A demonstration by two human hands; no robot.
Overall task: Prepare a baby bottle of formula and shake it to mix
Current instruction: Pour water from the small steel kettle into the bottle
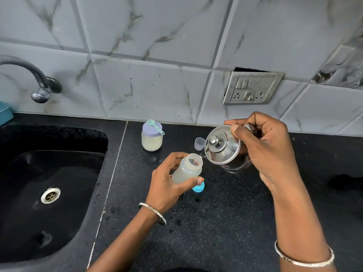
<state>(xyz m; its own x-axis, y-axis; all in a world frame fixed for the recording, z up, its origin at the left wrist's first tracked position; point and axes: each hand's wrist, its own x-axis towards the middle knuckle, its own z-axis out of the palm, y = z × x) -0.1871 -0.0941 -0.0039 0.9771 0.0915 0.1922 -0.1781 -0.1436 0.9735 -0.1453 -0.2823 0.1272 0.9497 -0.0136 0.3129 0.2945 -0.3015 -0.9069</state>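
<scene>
Left hand gripped tilted baby bottle at frame centre, right hand clasped steel kettle, spout at bottle mouth, water stream visible.

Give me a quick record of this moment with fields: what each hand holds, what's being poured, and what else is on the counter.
left hand: holds open baby bottle, tilted
right hand: tips steel kettle, thumb on lid
pour: thin stream of clear liquid into bottle mouth
bottle contents: cloudy liquid, partly filled
counter: powder jar with scoop on lid, clear cap, blue ring behind bottle
sink: to the left, tap off
</scene>
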